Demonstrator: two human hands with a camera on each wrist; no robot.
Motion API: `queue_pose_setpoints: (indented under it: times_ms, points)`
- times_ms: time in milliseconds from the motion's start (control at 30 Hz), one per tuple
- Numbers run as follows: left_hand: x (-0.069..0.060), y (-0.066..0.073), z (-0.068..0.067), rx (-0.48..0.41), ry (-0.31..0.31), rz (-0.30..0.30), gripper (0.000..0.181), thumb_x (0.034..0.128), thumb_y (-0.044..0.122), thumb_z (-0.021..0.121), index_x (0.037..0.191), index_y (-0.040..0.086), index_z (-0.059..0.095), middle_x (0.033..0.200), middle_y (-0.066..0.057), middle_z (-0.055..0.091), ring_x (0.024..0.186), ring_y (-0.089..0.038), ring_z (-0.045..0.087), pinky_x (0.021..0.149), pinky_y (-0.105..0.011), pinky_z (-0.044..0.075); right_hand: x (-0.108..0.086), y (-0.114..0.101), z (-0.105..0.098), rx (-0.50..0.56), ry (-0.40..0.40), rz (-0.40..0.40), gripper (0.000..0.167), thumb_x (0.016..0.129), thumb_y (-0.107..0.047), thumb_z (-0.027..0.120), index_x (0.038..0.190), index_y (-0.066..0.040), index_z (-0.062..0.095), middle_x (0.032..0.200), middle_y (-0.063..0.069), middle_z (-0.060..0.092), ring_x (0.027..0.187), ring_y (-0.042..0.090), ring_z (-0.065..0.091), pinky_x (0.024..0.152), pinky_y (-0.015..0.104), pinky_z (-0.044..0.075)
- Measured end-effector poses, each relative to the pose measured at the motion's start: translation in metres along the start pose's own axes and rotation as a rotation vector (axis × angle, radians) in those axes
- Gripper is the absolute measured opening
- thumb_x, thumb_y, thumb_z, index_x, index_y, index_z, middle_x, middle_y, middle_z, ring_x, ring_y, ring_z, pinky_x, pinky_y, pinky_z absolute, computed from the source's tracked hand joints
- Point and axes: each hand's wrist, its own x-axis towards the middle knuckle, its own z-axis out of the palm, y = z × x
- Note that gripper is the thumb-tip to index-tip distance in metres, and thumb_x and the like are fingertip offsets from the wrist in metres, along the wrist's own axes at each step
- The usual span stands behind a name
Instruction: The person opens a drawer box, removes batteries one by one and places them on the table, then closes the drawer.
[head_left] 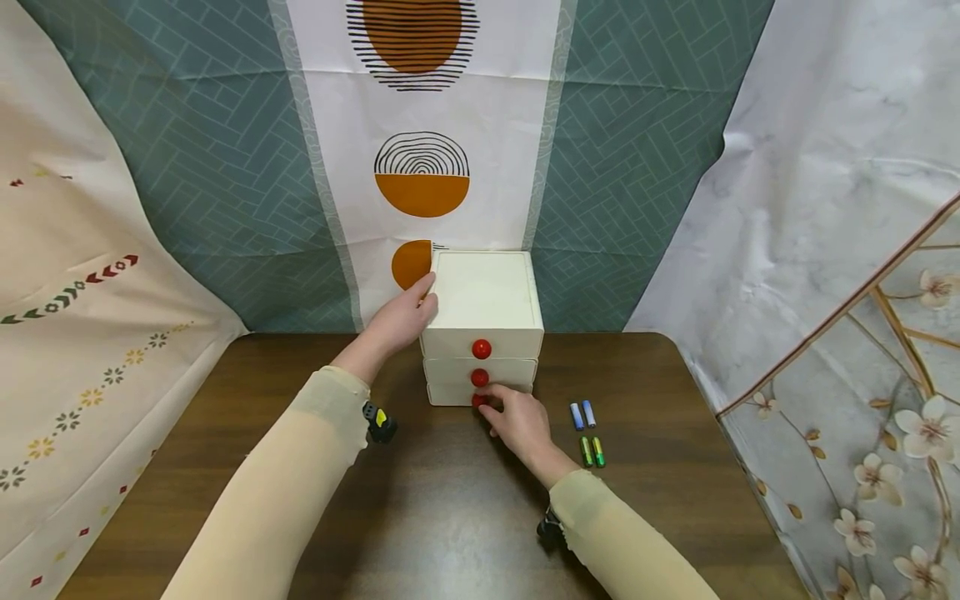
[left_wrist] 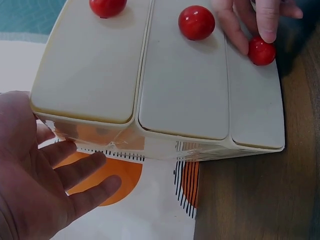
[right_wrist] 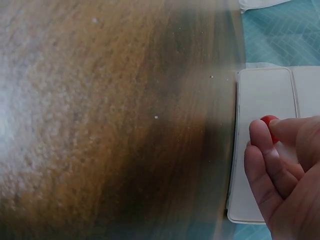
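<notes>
A white three-drawer box (head_left: 487, 292) with round red knobs stands at the back of the table. My right hand (head_left: 519, 421) pinches the lowest red knob (left_wrist: 261, 51) between thumb and fingers; the right wrist view shows that grip (right_wrist: 280, 170) too. All three drawers look closed. At the box's upper left side, my left hand (head_left: 401, 321) rests against the edge. In the left wrist view the left hand's fingers (left_wrist: 82, 170) are spread and fairly straight beside the box wall. The middle knob (left_wrist: 196, 23) and top knob (head_left: 482, 349) are untouched.
Right of the box lie two blue-and-white batteries (head_left: 582, 415) and two green batteries (head_left: 592, 452) on the brown wooden table (head_left: 450, 517). A patterned cloth (head_left: 630, 167) hangs behind the box, with more cloth at both sides.
</notes>
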Motion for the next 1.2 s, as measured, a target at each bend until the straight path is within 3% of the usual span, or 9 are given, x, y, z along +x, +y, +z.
queue_pose_setpoints:
  times_ms: [167,667,967,1067,1200]
  points:
    - [0.0,0.001,0.0,0.002,-0.005,0.001,0.066,0.1181,0.042,0.031,0.178,0.015,0.022,0.182,-0.009,0.025,0.165,-0.033,0.029,0.134,-0.05,0.023,-0.001,0.0,0.001,-0.013,0.013,0.01,0.022,0.103,-0.022,0.08,0.126,-0.023,0.082,0.082,-0.012,0.076,0.049,-0.008,0.058,0.075,0.043,0.06]
    - [0.0,0.003,-0.002,0.039,-0.016,-0.002,0.066,0.1182,0.042,0.03,0.178,0.015,0.021,0.181,-0.01,0.027,0.164,-0.033,0.031,0.134,-0.049,0.024,-0.003,0.0,0.001,-0.001,0.017,0.006,0.022,0.103,-0.023,0.081,0.125,-0.023,0.082,0.084,-0.013,0.077,0.05,-0.009,0.059,0.071,0.038,0.056]
    - [-0.001,0.003,-0.002,0.018,-0.019,-0.005,0.066,0.1185,0.041,0.03,0.178,0.015,0.02,0.181,-0.011,0.026,0.165,-0.034,0.03,0.134,-0.05,0.023,-0.009,-0.001,-0.001,0.006,-0.017,0.011,0.022,0.104,-0.026,0.079,0.126,-0.025,0.082,0.061,-0.015,0.068,0.05,-0.008,0.059,0.069,0.037,0.056]
    - [0.0,0.002,-0.001,0.018,-0.017,-0.01,0.066,0.1185,0.042,0.03,0.179,0.016,0.02,0.181,-0.011,0.026,0.164,-0.034,0.031,0.134,-0.051,0.024,-0.011,-0.001,-0.001,0.009,-0.02,0.002,0.022,0.105,-0.026,0.079,0.126,-0.025,0.082,0.065,-0.013,0.071,0.05,-0.008,0.059,0.069,0.036,0.056]
    - [0.0,0.001,0.0,0.015,-0.017,-0.01,0.067,0.1185,0.043,0.03,0.179,0.016,0.02,0.181,-0.01,0.026,0.164,-0.034,0.03,0.134,-0.051,0.023,-0.015,-0.002,-0.001,0.014,-0.023,-0.005,0.022,0.104,-0.026,0.08,0.126,-0.025,0.082,0.084,-0.013,0.078,0.051,-0.009,0.059,0.071,0.036,0.057]
